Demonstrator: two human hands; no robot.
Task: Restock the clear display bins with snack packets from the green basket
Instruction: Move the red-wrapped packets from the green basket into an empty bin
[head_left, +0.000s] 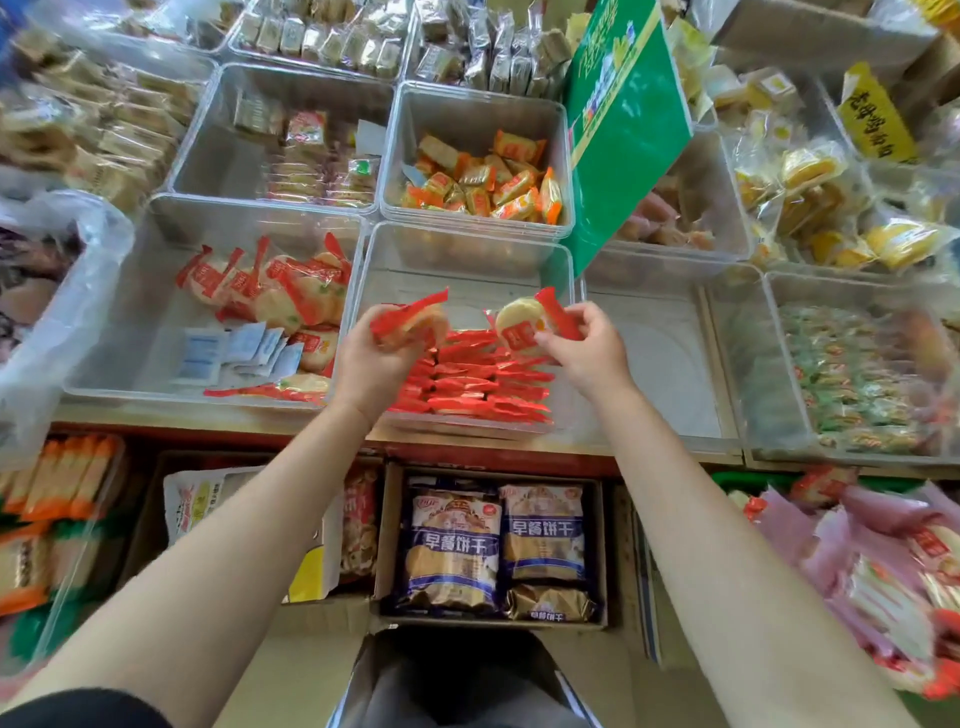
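- My left hand grips a red snack packet, fingers curled round its lower half, above the left rim of the middle clear bin at the counter's front edge.
- My right hand pinches a second red packet between thumb and fingertips over the same bin's right side.
- That pinch looks light to me; the slick wrapper could slip and land askew on the packed rows instead of slotting in.
- The rows already fill the bin's front half, standing on edge. Pressing a packet in carelessly could, I judge, tip neighbours or crack the round cracker inside.
- The left packet hangs close to the neighbouring bin, which holds similar red-wrapped crackers; a drop there would mix stock.
- The green basket sits below the counter's front edge at the right, only partly visible; reaching back blind risks knocking packets out.
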